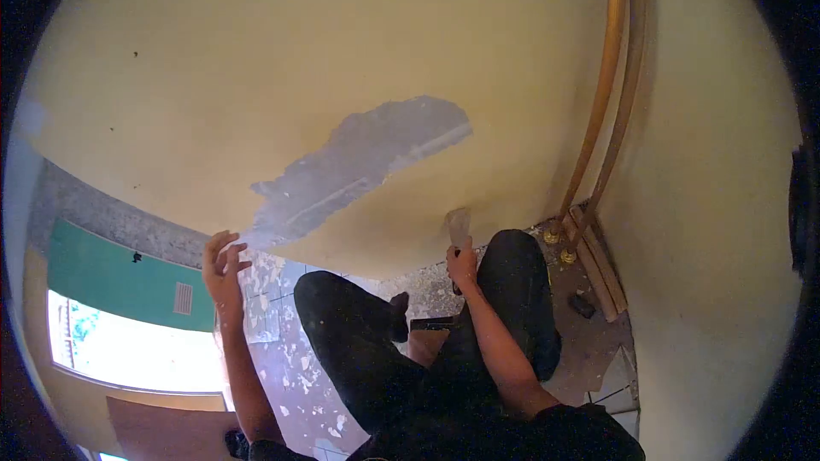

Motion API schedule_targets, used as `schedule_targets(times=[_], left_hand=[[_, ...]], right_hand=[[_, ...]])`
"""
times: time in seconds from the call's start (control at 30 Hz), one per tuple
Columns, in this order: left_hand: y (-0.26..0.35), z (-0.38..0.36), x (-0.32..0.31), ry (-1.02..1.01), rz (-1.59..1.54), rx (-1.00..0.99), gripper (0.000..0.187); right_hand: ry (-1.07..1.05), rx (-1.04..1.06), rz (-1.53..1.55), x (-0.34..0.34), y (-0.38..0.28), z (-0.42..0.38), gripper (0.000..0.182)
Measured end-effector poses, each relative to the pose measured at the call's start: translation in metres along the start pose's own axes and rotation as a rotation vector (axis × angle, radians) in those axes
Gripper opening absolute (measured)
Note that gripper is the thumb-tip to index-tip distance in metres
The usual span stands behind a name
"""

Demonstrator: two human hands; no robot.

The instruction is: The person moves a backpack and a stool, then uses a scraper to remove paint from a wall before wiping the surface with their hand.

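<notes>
In the head view a yellow painted wall rises in front of me, with a long grey patch of bare plaster where the paint is gone. My left hand is raised beside the patch's lower left end, fingers apart and slightly bent. Nothing shows clearly between them. Closed round the dark handle of a scraper, my right hand is by my right knee. The scraper's wide, pale blade points up towards the lower wall; contact with it cannot be told.
Pale paint flakes litter the tiled floor. Two wooden poles with brass-coloured ends lean in the right corner, near wood pieces and a small dark object. A bright window and green panel are at left.
</notes>
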State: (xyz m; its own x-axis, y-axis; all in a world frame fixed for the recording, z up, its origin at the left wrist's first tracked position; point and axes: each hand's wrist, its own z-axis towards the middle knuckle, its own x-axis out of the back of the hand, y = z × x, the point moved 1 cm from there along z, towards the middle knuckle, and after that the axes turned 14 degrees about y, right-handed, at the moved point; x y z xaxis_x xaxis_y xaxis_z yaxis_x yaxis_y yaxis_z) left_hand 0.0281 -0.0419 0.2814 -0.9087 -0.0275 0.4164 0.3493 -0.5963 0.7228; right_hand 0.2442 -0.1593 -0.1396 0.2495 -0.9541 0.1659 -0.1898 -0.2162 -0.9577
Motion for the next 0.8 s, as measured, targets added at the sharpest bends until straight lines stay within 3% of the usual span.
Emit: schedule_targets(times=[0.13, 0.2, 0.23, 0.27, 0.33, 0.37, 0.53, 0.6, 0.67, 0.73, 0.8], left_hand=[[0.017, -0.024, 0.013, 0.104, -0.004, 0.013, 0.026], [0.016, -0.042, 0.019, 0.239, 0.012, 0.045, 0.026], [0.018, -0.053, 0.017, 0.349, -0.002, 0.053, 0.018], [0.010, -0.060, 0.024, 0.367, 0.001, 0.068, 0.018], [-0.005, -0.079, 0.040, 0.420, 0.093, 0.195, 0.029], [-0.007, -0.089, 0.036, 0.472, 0.115, 0.182, 0.043], [-0.050, -0.112, 0.036, 0.406, -0.128, 0.367, 0.036], [-0.064, -0.108, 0.026, 0.327, -0.132, 0.349, 0.032], [-0.081, -0.103, 0.011, 0.266, -0.184, 0.376, 0.023], [-0.094, -0.104, -0.014, 0.177, -0.283, 0.416, 0.017], [-0.090, -0.105, -0.040, 0.060, -0.351, 0.491, 0.017]], right_hand=[[-0.079, 0.141, -0.123, -0.021, 0.036, 0.000, 0.039], [-0.071, -0.043, 0.142, -0.042, 0.066, 0.007, 0.035], [-0.170, -0.294, 0.257, -0.008, 0.016, 0.000, 0.031], [-0.185, -0.286, 0.239, 0.004, 0.001, 0.000, 0.031], [-0.223, -0.401, 0.648, 0.021, -0.013, -0.001, 0.030], [-0.245, -0.488, 0.668, 0.028, -0.020, -0.001, 0.031], [-0.171, -0.425, 0.670, 0.056, -0.048, -0.017, 0.031], [-0.035, -0.297, 0.479, 0.063, -0.053, -0.023, 0.028], [0.063, -0.067, 0.411, 0.055, 0.000, -0.013, 0.026], [-0.089, -0.223, 0.490, 0.090, -0.076, -0.060, 0.023], [-0.176, -0.193, 0.435, 0.093, -0.103, -0.087, 0.022]])
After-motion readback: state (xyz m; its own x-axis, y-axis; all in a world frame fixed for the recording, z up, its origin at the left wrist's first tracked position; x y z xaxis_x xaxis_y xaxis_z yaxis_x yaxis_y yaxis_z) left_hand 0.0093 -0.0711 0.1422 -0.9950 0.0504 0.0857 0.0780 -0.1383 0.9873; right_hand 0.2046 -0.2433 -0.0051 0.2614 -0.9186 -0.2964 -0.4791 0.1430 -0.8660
